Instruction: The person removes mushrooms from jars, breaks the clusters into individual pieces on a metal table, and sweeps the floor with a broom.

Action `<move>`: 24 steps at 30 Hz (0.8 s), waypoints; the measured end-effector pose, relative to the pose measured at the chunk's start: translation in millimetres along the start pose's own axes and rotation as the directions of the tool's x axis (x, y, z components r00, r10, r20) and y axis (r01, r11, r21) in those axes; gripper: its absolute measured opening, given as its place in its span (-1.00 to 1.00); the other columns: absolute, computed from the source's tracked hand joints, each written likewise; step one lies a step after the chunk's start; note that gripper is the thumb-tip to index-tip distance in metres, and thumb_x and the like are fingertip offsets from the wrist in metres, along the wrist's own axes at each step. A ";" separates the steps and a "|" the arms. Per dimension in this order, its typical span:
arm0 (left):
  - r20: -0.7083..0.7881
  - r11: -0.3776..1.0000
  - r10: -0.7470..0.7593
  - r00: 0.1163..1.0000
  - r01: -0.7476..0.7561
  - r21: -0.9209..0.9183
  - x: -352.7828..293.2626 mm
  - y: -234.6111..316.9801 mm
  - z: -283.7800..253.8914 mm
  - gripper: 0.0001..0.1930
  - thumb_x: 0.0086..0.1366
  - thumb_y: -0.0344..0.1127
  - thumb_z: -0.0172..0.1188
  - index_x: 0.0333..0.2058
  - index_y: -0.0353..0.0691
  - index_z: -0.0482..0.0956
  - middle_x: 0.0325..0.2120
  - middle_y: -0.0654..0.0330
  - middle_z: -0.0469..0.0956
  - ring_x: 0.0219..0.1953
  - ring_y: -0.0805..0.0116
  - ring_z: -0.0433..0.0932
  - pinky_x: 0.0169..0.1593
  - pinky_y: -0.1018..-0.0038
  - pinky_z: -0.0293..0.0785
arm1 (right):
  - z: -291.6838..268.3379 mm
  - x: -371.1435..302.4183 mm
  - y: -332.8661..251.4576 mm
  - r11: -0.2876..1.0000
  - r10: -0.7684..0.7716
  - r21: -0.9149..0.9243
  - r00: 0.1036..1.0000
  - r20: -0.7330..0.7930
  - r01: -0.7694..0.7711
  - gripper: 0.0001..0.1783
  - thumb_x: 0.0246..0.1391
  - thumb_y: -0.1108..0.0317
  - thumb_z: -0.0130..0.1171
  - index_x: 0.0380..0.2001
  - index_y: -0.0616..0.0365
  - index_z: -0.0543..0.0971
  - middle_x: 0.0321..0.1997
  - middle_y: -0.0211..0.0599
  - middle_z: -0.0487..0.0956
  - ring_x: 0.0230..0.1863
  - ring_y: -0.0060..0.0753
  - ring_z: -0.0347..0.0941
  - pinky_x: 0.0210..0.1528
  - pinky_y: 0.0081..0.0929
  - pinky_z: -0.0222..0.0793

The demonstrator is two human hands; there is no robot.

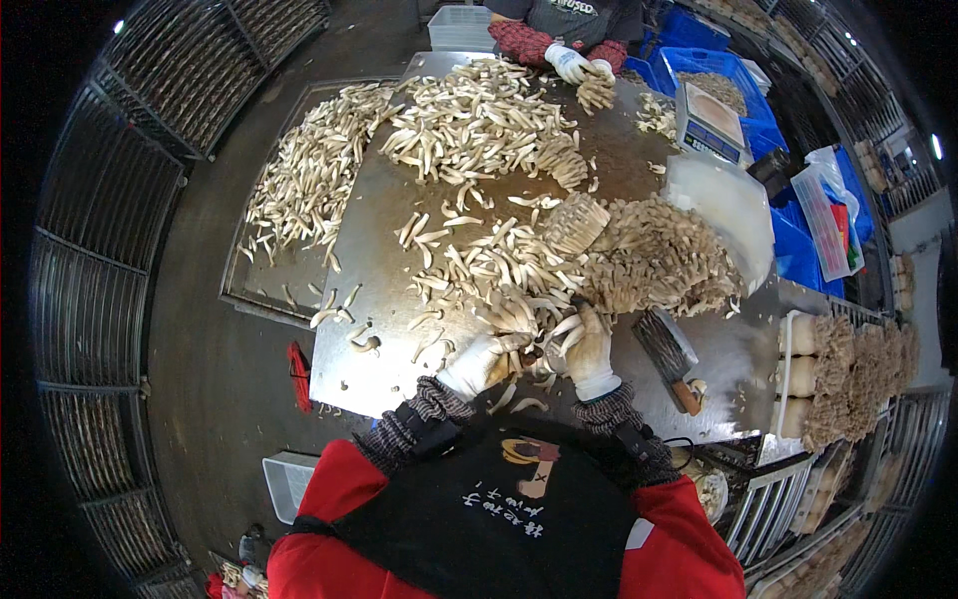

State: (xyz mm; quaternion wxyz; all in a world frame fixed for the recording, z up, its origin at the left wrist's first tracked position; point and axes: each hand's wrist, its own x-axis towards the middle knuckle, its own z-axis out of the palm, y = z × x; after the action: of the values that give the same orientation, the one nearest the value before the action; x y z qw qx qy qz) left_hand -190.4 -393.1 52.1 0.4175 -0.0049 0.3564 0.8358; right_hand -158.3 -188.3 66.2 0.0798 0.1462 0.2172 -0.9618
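Both my hands wear white gloves and work close together at the near edge of a metal table [389, 260]. My left hand [475, 367] is closed, with pale mushroom stems at its fingertips. Just to its right, my right hand [591, 357] curls around a few mushrooms [571, 331] with long pale stems. Loose mushrooms [489, 265] lie heaped right beyond my hands. Brown-capped mushroom clumps [654, 255] are piled to the right of them. A cleaver [661, 349] with a wooden handle rests on the table beside my right hand.
Across the table a co-worker's gloved hands [571, 64] hold a mushroom bunch. Larger mushroom heaps [469, 120] spread at the far side and onto a lower left platform [269, 290]. A weighing scale [711, 122], whitish plastic sheets [718, 205] and blue crates [758, 95] stand right.
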 end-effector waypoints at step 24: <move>0.110 0.923 -0.047 0.993 0.001 0.385 -7.8 28.4 9.8 -0.68 0.23 -0.44 0.19 -0.04 -0.30 0.41 -0.24 0.25 0.49 -0.18 0.46 0.47 -0.09 0.53 0.43 | 16.2 7.6 3.3 0.094 -0.292 -0.893 0.870 0.397 0.439 -0.61 0.07 0.32 0.26 -0.09 0.32 0.48 -0.25 -0.21 0.55 -0.27 -0.50 0.50 -0.27 -0.63 0.48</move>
State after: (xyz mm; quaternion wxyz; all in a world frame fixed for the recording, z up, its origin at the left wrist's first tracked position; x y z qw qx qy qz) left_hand -202.4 -404.0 78.6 0.4410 0.1218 0.4882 0.7432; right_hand -168.7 -199.1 76.5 -0.0756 -0.0525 0.7934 -0.6016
